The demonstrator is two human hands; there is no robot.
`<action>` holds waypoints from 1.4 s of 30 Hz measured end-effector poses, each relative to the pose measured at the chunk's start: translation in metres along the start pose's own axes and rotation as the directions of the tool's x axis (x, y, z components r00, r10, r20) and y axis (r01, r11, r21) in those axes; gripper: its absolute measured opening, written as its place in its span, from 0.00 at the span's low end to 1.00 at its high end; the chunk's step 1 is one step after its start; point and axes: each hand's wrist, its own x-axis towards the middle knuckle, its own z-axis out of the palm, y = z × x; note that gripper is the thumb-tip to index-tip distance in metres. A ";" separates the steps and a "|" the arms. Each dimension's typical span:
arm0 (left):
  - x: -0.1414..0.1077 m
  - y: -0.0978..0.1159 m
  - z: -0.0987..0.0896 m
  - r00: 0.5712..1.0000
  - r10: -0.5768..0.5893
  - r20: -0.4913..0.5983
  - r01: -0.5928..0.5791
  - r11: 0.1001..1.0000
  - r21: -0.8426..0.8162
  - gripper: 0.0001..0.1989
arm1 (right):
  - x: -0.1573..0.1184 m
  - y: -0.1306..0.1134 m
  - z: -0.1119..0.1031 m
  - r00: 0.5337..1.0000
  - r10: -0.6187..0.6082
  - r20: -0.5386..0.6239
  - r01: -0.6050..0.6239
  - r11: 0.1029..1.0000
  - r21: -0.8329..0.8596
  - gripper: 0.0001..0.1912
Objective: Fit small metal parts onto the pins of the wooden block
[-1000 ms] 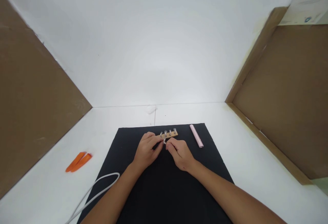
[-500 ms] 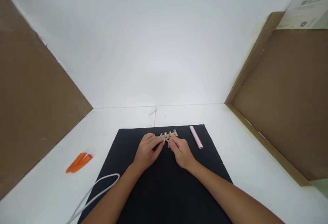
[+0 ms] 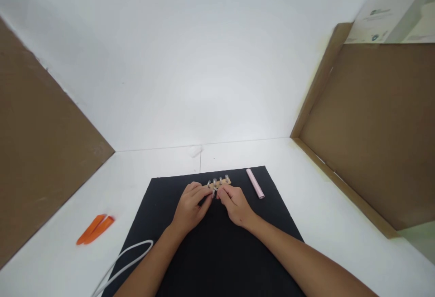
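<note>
A small light wooden strip [image 3: 223, 182] with several shiny metal-and-clear pieces along it lies near the back of the black mat [image 3: 217, 251]. My left hand [image 3: 190, 206] has its fingers closed at the strip's left end, with a small metallic piece [image 3: 214, 192] by the fingertips. From the right, my right hand [image 3: 235, 202] pinches close to that same piece, its fingertips almost touching those of the left. What exactly the right fingers grip is too small to tell.
A pink rolled tube [image 3: 255, 183] lies on the mat to the right. Two orange pieces [image 3: 95, 229] rest on the white surface at the left, beyond a looped white cable [image 3: 136, 258]. Brown panels [image 3: 374, 129] stand at both sides.
The whole view has shifted slightly, with things appearing further left. Both hands stay at the strip, and the small metallic piece between the fingertips has turned a little.
</note>
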 end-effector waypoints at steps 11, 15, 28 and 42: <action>-0.002 -0.001 0.000 1.000 -0.012 -0.003 0.012 1.000 0.001 0.10 | -0.001 0.000 -0.002 0.996 0.029 0.087 -0.044 0.983 0.180 0.20; -0.001 -0.001 0.000 1.000 -0.008 0.001 0.008 1.000 0.010 0.10 | -0.001 0.002 0.000 0.990 0.053 0.134 -0.084 0.968 0.237 0.21; -0.001 -0.002 0.000 0.999 -0.027 0.019 0.027 1.000 0.001 0.08 | 0.001 0.003 0.000 0.983 0.105 0.147 -0.148 0.938 0.314 0.22; -0.001 -0.001 0.000 0.999 -0.036 0.004 0.036 0.999 0.014 0.07 | 0.003 0.011 0.003 0.989 0.137 0.058 -0.146 0.966 0.212 0.22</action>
